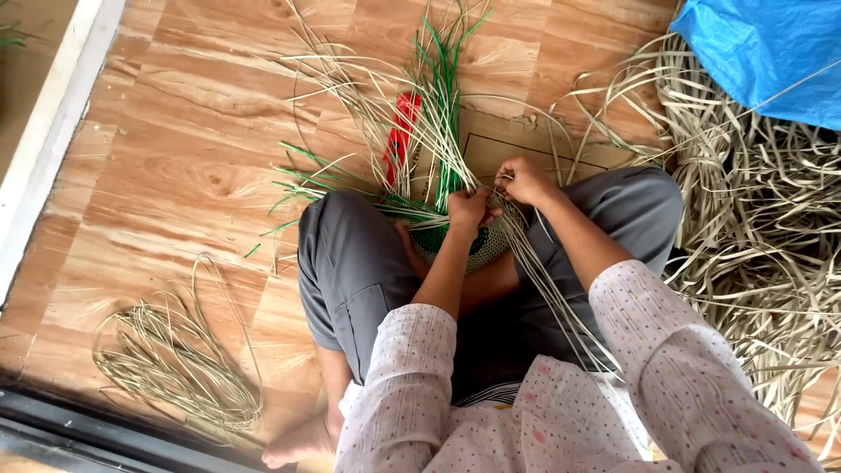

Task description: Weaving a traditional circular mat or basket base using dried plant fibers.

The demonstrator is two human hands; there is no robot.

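I sit cross-legged on a wooden floor with a half-woven basket piece [477,250] of pale and green strips between my knees. My left hand [467,208] pinches pale straw strips [435,144] at the weave's upper edge. My right hand [524,180] grips other strips just right of it, with long pale strands trailing down over my right thigh. Green strips [445,88] and a red strip [401,136] fan out from the weave toward the far side.
A large heap of loose pale strips [753,254] lies on the right under a blue plastic sheet [771,52]. A small coiled bundle of strips [180,359] lies on the floor at lower left. A cardboard sheet [517,144] sits under the work. A white ledge [48,131] runs along the left.
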